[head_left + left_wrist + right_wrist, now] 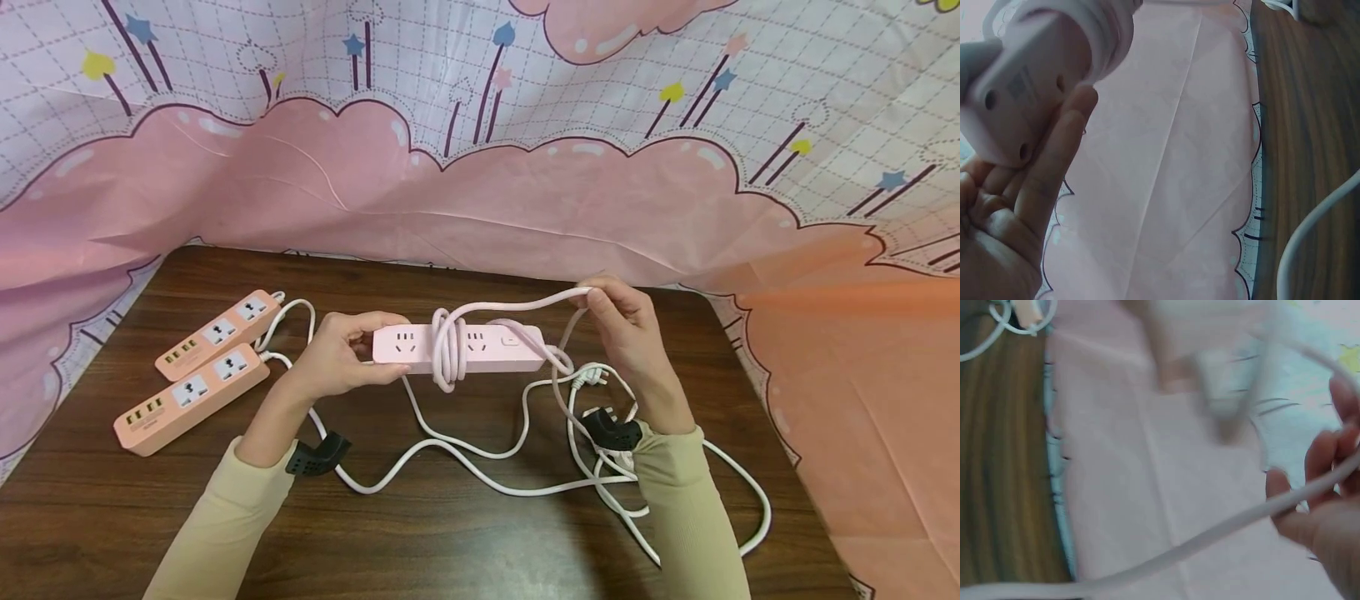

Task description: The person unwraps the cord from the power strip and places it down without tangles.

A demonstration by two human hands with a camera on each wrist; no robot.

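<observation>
A pink power strip (pixel 495 360) is held above the table, its sockets facing up in the head view. My left hand (pixel 341 354) grips its left end between thumb and fingers; the left wrist view shows the underside of the strip (pixel 1029 87) with round holes. Several turns of the strip's pale cord (pixel 448 354) are wound around its middle. To the right, my right hand (pixel 626 333) pinches a stretch of this cord, which runs from the coil to the fingers. The right wrist view shows the cord (pixel 1235 522) passing through the right hand (pixel 1329 506).
Two orange power strips (pixel 191 400) lie side by side at the table's left. Their white cords (pixel 510 490) snake across the dark wooden table (pixel 360 550) to a tangle and a white plug (pixel 590 377) by the right wrist. A patterned pink cloth (pixel 480 200) hangs behind.
</observation>
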